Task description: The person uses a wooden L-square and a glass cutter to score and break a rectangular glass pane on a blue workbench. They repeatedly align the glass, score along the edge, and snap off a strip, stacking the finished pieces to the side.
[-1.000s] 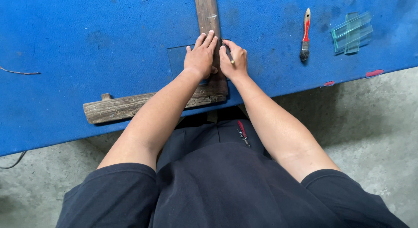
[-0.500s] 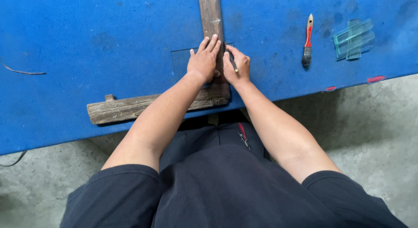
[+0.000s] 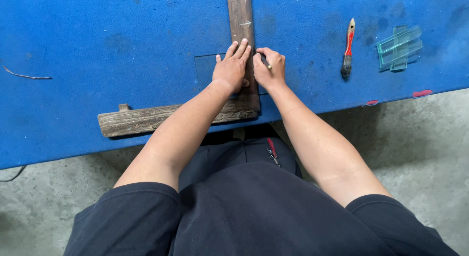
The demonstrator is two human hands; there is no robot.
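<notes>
While left hand (image 3: pixel 233 66) presses flat on wooden square (image 3: pixel 240 21), right hand (image 3: pixel 269 67) grips small tool (image 3: pixel 264 61).

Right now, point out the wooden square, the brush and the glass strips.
wooden square (image 3: pixel 146 120), head view, on its horizontal arm.
brush (image 3: pixel 349 41), head view, on its red handle.
glass strips (image 3: pixel 399 46), head view, middle of the stack.

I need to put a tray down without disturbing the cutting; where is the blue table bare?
Widest bare patch: the blue table left of the wooden square, above its crossbar, with only a thin wire there. A narrower gap lies between right hand and brush. Crowded: around both hands, left hand, and glass strips.
</notes>
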